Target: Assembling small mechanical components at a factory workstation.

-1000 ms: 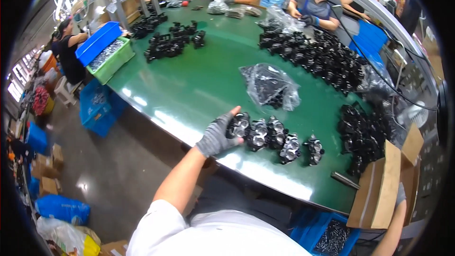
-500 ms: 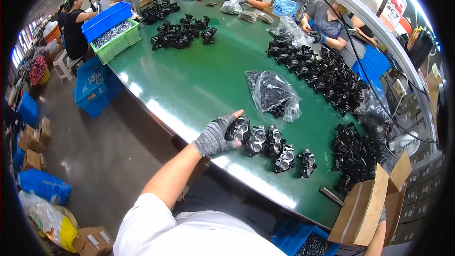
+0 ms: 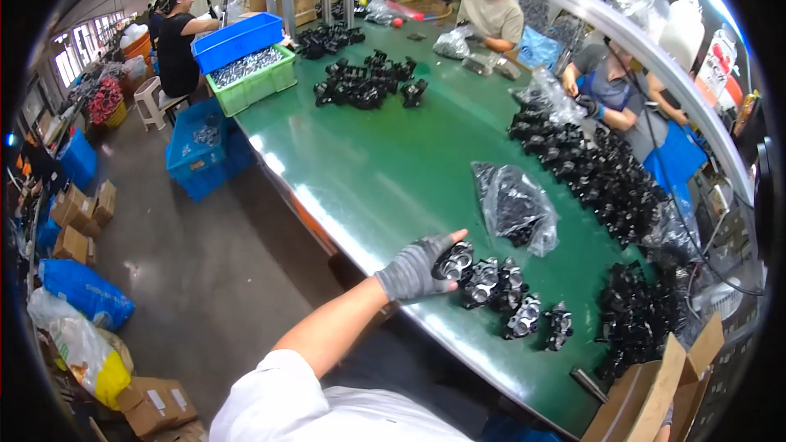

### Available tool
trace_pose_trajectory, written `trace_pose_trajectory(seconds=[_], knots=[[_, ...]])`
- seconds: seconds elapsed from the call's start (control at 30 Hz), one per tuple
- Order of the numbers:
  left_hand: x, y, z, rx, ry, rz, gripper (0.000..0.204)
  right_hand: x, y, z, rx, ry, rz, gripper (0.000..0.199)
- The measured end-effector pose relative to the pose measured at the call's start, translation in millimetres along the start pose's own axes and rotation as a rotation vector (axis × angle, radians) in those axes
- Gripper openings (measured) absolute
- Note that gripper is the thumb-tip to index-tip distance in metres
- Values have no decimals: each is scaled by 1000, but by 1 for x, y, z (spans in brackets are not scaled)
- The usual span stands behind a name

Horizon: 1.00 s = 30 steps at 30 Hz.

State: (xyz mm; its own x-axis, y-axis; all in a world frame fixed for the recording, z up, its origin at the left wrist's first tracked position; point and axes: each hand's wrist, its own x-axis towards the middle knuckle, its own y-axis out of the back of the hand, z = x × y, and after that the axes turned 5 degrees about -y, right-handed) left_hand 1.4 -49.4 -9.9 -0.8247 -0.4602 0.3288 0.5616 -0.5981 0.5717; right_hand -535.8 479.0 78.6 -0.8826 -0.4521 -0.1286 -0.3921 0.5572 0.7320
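Note:
My left hand point(image 3: 416, 267), in a grey fingerless glove, rests on the leftmost of a row of small black parts with shiny round centres point(image 3: 501, 293) near the front edge of the green table point(image 3: 372, 168). The fingers curl around that first part point(image 3: 453, 262). Just beyond the row lies a clear plastic bag of black parts point(image 3: 516, 209). My right hand is out of sight, apart from a sliver of glove at the lower right by a cardboard box point(image 3: 655, 393).
Heaps of black parts lie at the right point(image 3: 589, 172), front right point(image 3: 643, 327) and far end point(image 3: 364, 82). Blue and green crates point(image 3: 246, 57) stand at the far left corner. Other people sit along the far and right sides. Boxes and bags crowd the floor at left.
The view has tilted and shifted, so the table sits lower and more to the right. My left hand stays on the first part of the row.

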Motion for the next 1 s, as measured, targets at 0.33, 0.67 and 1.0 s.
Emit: trace_pose_trajectory(seconds=[0.33,0.67,1.0], knots=[[-9,0,1,16,-31,36,101,9,25,-22,-39,0,50,28],[-6,5,0,0,-63,51,100,-17,86,-51,-134,0,122,27],[2,12,1,30,-39,49,101,-90,124,-6,-191,-127,162,26]])
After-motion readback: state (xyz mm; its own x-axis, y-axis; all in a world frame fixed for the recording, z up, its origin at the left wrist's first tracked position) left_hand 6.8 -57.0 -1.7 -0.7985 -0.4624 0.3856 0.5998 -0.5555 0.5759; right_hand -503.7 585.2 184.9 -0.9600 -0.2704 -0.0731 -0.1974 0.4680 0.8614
